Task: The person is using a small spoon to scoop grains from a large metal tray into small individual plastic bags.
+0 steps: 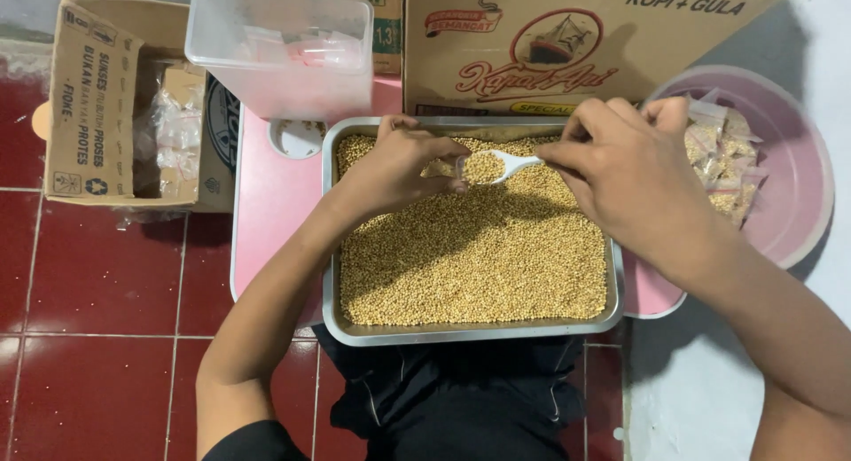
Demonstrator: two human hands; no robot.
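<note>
**Mia:** What is the right hand (634, 173) doing?

**Ben:** It pinches the handle of a small white scoop (498, 166). The thumb and fingers are pressed together on the handle's end. The scoop is full of little yellow grains (470, 248).

**Mia:** Which way does the scoop lie?

**Ben:** It lies flat, almost straight across. The handle end is at 3 o'clock, inside the right hand. The bowl end points to 9 o'clock, at the left hand (403, 164).

**Mia:** And the left hand?

**Ben:** Its fingers are curled in and pinching something small and clear at the scoop's bowl. It could be a tiny bag, but it is too hidden to tell. The fingertips touch the bowl, or nearly do. So the left hand is nearer the grains in the scoop, and the right hand is nearer the handle.

**Mia:** Where is all this?

**Ben:** Over the far part of a metal tray (332, 275) full of the same grains. Both hands hang just above the heap. The left arm comes up from 7 o'clock with the wrist bent in. The right arm comes up from 4 o'clock.

**Mia:** What else is around?

**Ben:** A pink bowl (802, 195) sits at 3 o'clock of the tray, with small filled bags (722, 155) in it. A clear plastic box (284, 53) stands at 11 o'clock. A big brown carton (567, 44) stands at 12 o'clock. Another open carton (97, 97) sits far off at 9 o'clock on the red floor (97, 284).
</note>
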